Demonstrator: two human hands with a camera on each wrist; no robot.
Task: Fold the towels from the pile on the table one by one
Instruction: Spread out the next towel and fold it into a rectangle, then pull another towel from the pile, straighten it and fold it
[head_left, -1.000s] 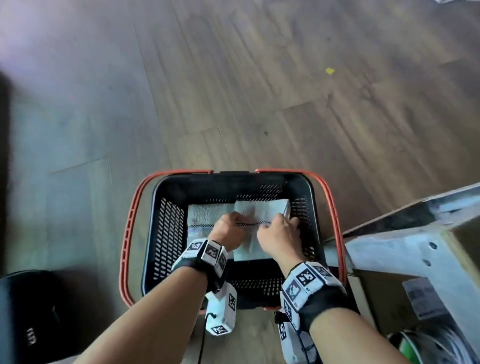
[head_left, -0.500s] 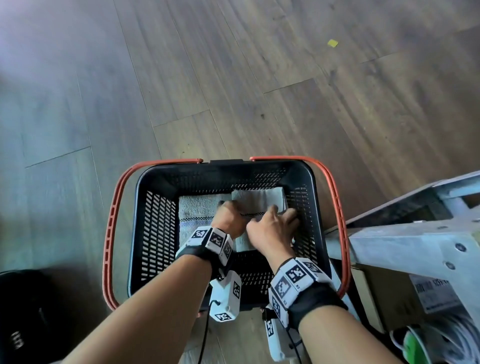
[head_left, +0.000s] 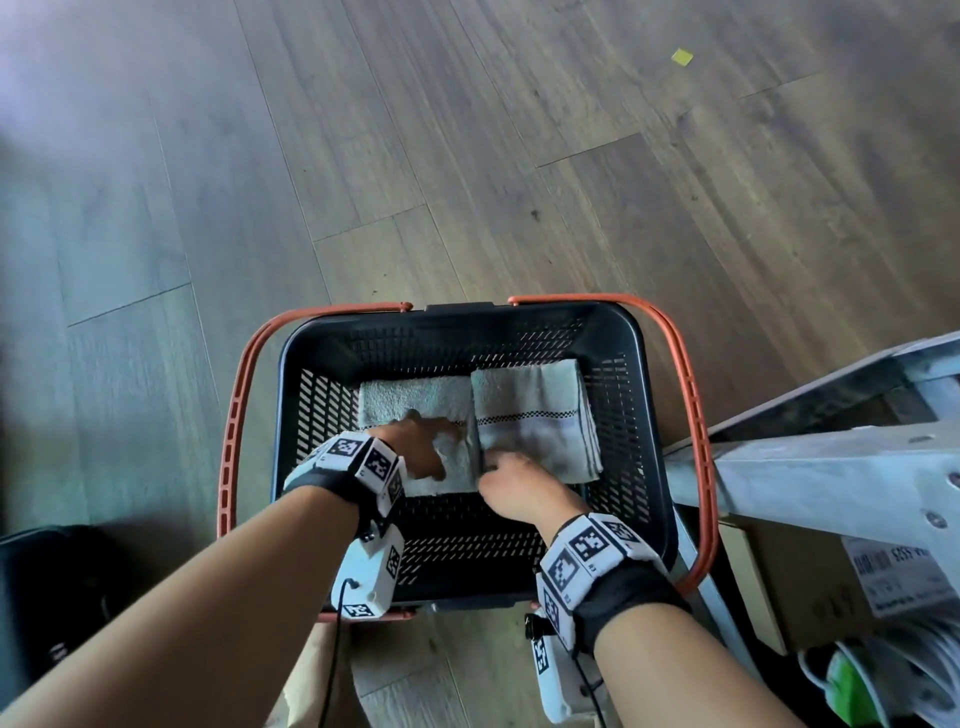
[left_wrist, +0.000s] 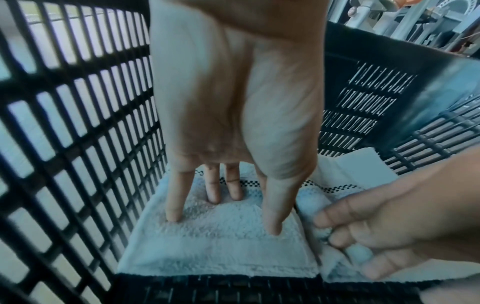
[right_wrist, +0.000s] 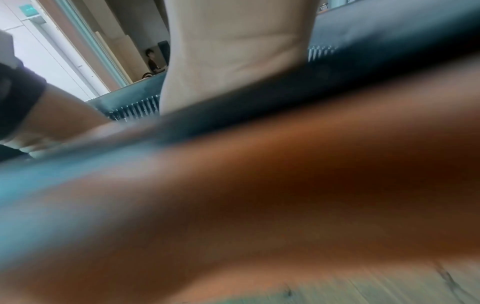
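A black basket (head_left: 519, 317) with orange handles stands on the wooden floor. Two folded towels lie side by side in it. The plain pale left towel (head_left: 405, 400) is under my left hand (head_left: 415, 447), whose straight fingers (left_wrist: 272, 222) press down on it (left_wrist: 221, 251). The right towel (head_left: 540, 415) carries a checkered stripe. My right hand (head_left: 498, 467) is at its near left corner, with loosely bent fingers (left_wrist: 345, 242) touching the folded edge. In the right wrist view the blurred basket rim (right_wrist: 259, 98) and an orange handle hide the fingers.
A grey metal frame (head_left: 831, 467) stands right of the basket, with a cardboard box (head_left: 810, 587) and green-white cables (head_left: 841, 680) below it. A black bag (head_left: 47, 597) sits at the lower left. A yellow scrap (head_left: 681, 57) lies on the floor far ahead.
The striped towel, held over the other one a second ago, now lies flat beside it. My right hand has drawn back to its near edge. My left hand has shifted onto the left towel.
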